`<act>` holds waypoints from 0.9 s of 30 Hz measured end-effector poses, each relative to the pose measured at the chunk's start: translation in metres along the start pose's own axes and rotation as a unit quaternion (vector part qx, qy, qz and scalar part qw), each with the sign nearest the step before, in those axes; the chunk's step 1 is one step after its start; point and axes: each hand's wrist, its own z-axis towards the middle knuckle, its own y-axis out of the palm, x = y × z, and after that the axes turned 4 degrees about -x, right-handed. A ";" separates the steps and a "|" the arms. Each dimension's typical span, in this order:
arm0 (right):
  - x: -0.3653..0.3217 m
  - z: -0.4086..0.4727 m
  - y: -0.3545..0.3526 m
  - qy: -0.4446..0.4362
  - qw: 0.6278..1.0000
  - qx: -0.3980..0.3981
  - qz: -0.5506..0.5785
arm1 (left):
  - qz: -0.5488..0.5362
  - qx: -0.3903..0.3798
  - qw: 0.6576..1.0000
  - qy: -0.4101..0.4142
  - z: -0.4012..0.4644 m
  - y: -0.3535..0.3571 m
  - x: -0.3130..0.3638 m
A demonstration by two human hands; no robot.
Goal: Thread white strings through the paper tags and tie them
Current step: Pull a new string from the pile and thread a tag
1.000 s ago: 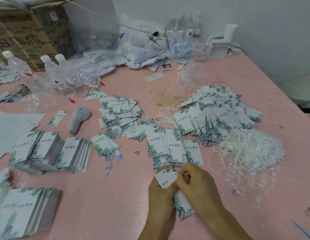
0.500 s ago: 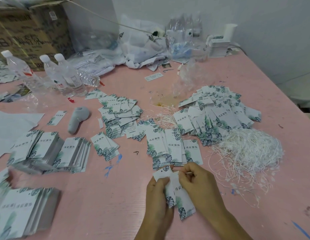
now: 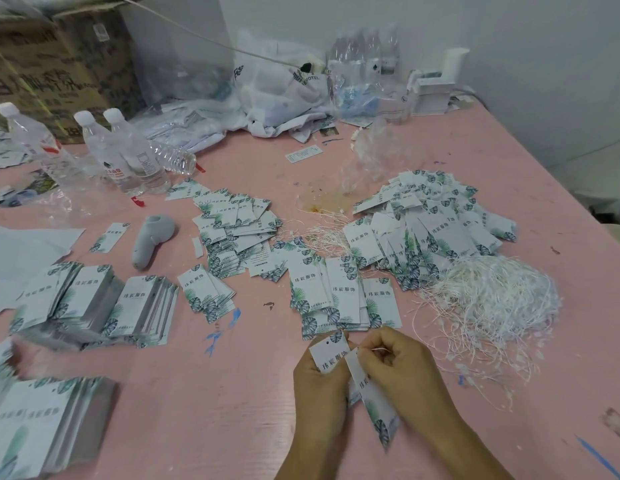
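Since before, your left hand fanned its tag toward 11 o'clock; right hand grip pinches string; next, find the hole

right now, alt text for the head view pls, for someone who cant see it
Two bare hands hold paper tags over a pink table: the left hand grips a tag, the right hand pinches a white string. More tags lie ahead, with a loose string pile at right.
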 end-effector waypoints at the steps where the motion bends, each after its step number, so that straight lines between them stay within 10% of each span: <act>1: 0.002 0.001 -0.002 0.016 1.000 -0.007 0.025 | 0.009 0.000 1.000 0.008 0.001 -0.001 -0.001; 10: 0.020 0.006 -0.018 0.221 0.846 0.028 0.484 | 0.020 0.051 0.998 0.003 0.005 -0.007 0.001; 15: 0.003 -0.004 -0.003 0.034 0.995 0.065 0.062 | 0.040 0.018 0.999 0.011 0.005 -0.010 -0.002; 27: -0.001 -0.001 0.008 -0.064 0.990 0.075 -0.099 | 0.107 0.028 0.994 0.019 0.008 -0.016 -0.004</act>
